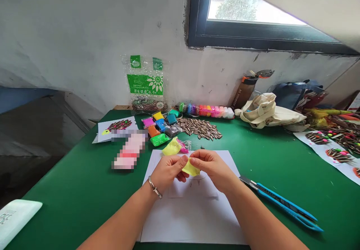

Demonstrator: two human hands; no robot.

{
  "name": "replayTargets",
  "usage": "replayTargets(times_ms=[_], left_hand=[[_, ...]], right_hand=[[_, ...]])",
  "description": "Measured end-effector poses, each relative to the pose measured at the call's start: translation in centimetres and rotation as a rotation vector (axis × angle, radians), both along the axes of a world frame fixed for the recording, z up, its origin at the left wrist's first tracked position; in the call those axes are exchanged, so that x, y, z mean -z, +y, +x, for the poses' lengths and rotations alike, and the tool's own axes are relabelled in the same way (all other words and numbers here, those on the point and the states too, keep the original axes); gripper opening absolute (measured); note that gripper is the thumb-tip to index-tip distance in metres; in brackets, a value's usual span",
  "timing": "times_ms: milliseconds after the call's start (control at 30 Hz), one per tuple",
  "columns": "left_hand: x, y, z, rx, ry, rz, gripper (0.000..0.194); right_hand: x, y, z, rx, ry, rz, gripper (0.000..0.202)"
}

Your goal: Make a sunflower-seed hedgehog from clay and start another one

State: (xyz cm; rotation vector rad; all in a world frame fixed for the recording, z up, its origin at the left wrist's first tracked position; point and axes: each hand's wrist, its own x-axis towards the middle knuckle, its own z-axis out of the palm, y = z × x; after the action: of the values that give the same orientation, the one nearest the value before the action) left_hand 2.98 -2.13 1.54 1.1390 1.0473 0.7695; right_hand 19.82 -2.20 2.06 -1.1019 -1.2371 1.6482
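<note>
A flattened piece of yellow modeling clay (191, 168) is pinched between the thumbs and fingers of both hands. My left hand (170, 168), with a silver bracelet at the wrist, grips its left edge. On the other side, my right hand (214, 167) closes on the top and right edge. Both hands are over white paper (194, 222), where part of a pencil drawing shows below the clay; the rest is covered. Just beyond my left hand lies a larger yellow piece (171, 147), beside a small plastic bag with something pink (184, 147).
Several colored clay packets (160, 125) and a sunflower seed pile (199, 127) lie behind the paper. A seed bag (146, 87) leans on the wall. Blue-handled scissors or a cutter (284, 203) lies right. Finished seed pictures (118, 126) (339, 154) rest at both sides.
</note>
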Motion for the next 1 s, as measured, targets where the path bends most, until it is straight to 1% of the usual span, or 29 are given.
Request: replayTargets(times_ms=[133,233,400,500,633,767,900,1000], left_hand=[[-0.04,0.00,0.23,-0.015,0.024,-0.012,0.057],[0.01,-0.01,0.32,-0.011,0.022,-0.031,0.059],[0.14,0.09,0.22,-0.049,0.022,-0.062,0.055],[-0.02,0.18,0.12,-0.052,0.011,-0.038,0.048],[-0.35,0.27,0.01,-0.061,0.006,0.002,0.043],[-0.40,0.30,-0.02,-0.060,0.002,0.007,0.043],[-0.17,0.20,0.07,-0.033,-0.028,-0.019,0.048],[0.05,0.14,0.14,-0.036,-0.033,-0.032,0.051]], right_hand=[[-0.09,-0.12,-0.36,-0.014,-0.041,0.061,0.023],[-0.01,-0.14,-0.48,0.020,-0.059,0.078,0.021],[0.16,-0.06,-0.27,0.079,-0.077,0.061,0.021],[0.13,-0.08,-0.19,0.058,-0.050,0.040,0.022],[0.00,-0.08,-0.27,0.003,-0.018,-0.035,0.026],[0.15,-0.06,-0.38,-0.013,0.022,-0.015,0.027],[0.39,-0.09,-0.45,0.000,-0.002,0.008,0.030],[0.36,-0.12,-0.57,-0.006,-0.015,0.014,0.029]])
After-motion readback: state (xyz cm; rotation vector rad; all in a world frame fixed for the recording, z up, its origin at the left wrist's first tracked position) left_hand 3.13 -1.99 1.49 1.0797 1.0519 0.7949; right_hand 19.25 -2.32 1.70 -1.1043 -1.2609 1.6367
